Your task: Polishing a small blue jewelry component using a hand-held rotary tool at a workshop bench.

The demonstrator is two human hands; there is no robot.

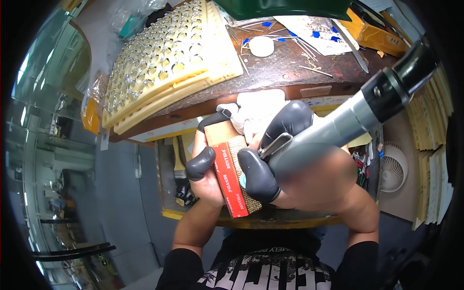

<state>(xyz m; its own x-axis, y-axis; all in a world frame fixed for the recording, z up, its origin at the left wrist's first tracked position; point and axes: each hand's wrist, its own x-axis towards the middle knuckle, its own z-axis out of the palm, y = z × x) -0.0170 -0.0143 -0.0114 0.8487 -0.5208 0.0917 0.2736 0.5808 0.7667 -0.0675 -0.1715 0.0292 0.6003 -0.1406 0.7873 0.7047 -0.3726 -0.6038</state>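
Observation:
My left hand [207, 181], with black covers on the thumb and a finger, is closed round a narrow block [231, 181]. The block has a red printed side, a tan wooden end and a rough golden top in small rows. My right hand [258, 174], also with black finger covers, is closed round a thick grey cylindrical handpiece [340, 123] with a black upper end and a small metal lever. The handpiece's tip is hidden. A small teal piece shows between the right thumb and the block. White cloth [261, 101] lies just beyond both hands.
A cream rack [164, 63] bearing many metal rings stands at the bench's far left. Thin metal rods, blue bits, a white round lid [261, 46] and a knife [355, 55] lie on the dark bench [285, 72]. Beneath is an open drawer; a white fan [394, 166] stands at right.

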